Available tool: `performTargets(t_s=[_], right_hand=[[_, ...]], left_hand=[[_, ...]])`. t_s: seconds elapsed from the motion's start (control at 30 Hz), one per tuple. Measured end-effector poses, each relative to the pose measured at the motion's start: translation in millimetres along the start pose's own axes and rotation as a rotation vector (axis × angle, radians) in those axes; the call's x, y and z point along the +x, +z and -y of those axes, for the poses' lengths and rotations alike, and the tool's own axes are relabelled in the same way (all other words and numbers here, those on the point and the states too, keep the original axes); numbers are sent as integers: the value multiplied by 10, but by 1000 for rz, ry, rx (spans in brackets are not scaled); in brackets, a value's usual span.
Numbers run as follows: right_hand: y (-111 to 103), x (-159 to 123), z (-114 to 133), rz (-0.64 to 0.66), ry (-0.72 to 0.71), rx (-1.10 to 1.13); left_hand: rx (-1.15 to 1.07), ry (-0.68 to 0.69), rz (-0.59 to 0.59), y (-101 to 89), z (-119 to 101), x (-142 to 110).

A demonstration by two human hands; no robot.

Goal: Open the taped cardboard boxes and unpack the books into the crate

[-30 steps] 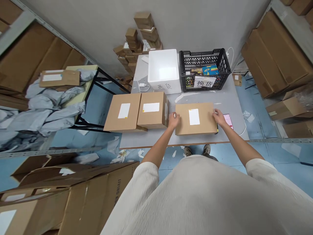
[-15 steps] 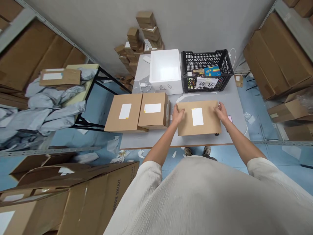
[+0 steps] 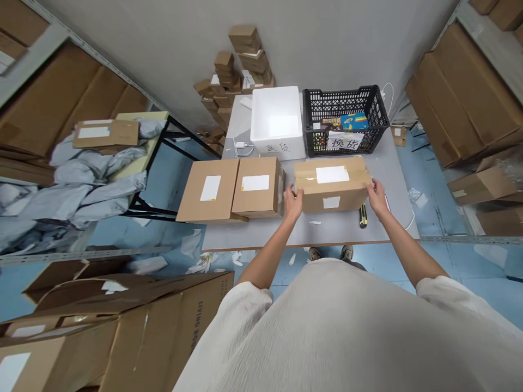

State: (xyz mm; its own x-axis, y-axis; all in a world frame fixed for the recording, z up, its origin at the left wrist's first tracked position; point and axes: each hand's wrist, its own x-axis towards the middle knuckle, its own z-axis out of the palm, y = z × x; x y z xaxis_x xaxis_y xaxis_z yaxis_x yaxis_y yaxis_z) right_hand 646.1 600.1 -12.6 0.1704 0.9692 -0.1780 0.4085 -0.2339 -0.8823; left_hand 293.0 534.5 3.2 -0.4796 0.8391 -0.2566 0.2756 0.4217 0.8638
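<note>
A grey table (image 3: 261, 231) is stretching across the middle of the view. Along its far side, a black crate (image 3: 371, 140) is standing to the right of a white tub (image 3: 259, 145). A wide box (image 3: 196, 193) is lying at the table's left end, jutting past the edge. A taped box (image 3: 312, 202) is sitting in front of the crate, squarely between the 2 hands, its long axis running left to right; whether its base is resting fully on the table is hard to judge. A smaller box (image 3: 255, 200) is standing between those 2 boxes. The left hand (image 3: 293, 203) is gripping the taped box's left end, thumb and fingers parting around the near corner. The right hand (image 3: 378, 198) is clasping the right end, so neither hand is lying nearer. 2 labels are showing, a top label (image 3: 332, 174) and a front label (image 3: 331, 202). A phone (image 3: 388, 203) is peeping out beside the right hand. A knife (image 3: 363, 216) is lying just before the taped box's right end.
</note>
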Motion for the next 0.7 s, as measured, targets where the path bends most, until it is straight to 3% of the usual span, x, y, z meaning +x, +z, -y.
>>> performTargets(t_s=[0.17, 0.27, 0.33, 0.5, 0.7], right_hand=[[-65, -125, -134, 15, 0, -68], [-47, -175, -125, 19, -41, -55], [-34, -210, -81, 39, -71, -24], [-39, -266, 43, 92, -117, 32], [4, -277, 87, 102, -124, 81]], left_hand=[[59, 29, -2, 16, 144, -202], [125, 222, -60, 59, 51, -261], [180, 391, -28, 145, -83, -313], [268, 710, 214, 581, -462, -524], [356, 849, 409, 1135, -756, -673]])
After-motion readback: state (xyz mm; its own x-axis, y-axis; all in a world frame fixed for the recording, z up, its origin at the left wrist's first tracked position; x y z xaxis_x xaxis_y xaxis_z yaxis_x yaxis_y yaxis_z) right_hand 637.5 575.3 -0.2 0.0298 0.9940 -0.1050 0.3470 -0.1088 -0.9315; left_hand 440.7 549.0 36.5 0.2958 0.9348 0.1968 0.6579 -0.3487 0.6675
